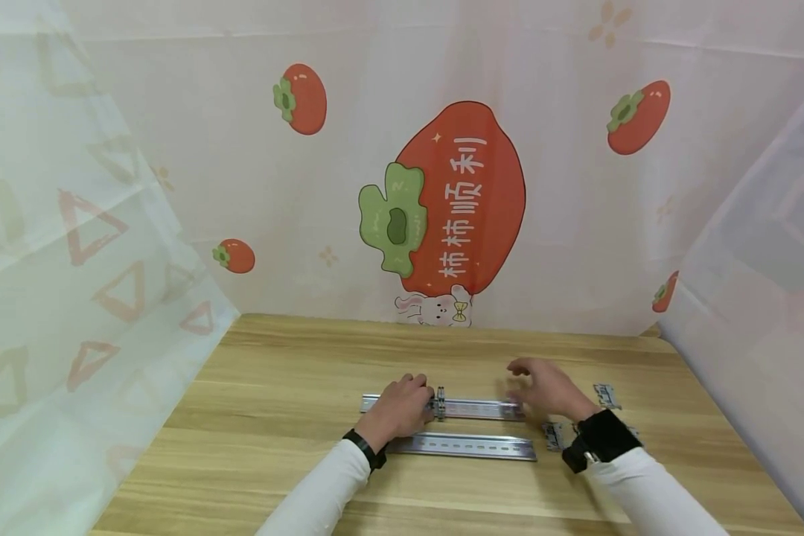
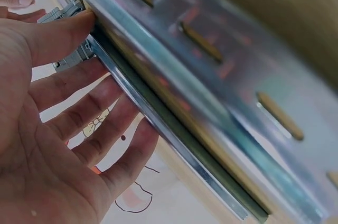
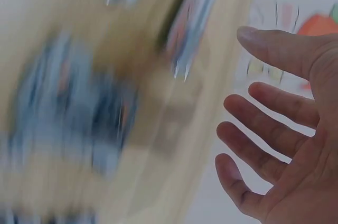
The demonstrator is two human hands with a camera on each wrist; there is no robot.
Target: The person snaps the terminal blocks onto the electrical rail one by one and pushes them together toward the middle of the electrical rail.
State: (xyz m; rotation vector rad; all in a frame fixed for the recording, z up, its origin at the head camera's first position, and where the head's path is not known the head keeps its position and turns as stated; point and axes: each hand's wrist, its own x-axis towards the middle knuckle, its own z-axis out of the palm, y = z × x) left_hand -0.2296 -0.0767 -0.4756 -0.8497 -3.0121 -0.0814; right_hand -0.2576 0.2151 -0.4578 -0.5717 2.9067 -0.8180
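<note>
Two slotted metal DIN rails lie one behind the other, the far rail [image 1: 479, 409] and the near rail [image 1: 465, 446]. Grey terminal blocks [image 1: 441, 402] sit on the far rail, right beside the fingers of my left hand [image 1: 402, 406]. In the left wrist view, that hand pinches a grey terminal block [image 2: 76, 56] between thumb and index finger, its other fingers lying along the rail's far edge. My right hand [image 1: 546, 387] hovers around the far rail's right end, fingers spread and holding nothing.
Loose terminal blocks lie on the wooden table [image 1: 254, 454] at the right: one farther back [image 1: 606, 395], one by the near rail's end [image 1: 553, 436], and another partly behind the right wrist. A printed cloth [image 1: 348, 290] hangs behind the table, with more cloth at both sides.
</note>
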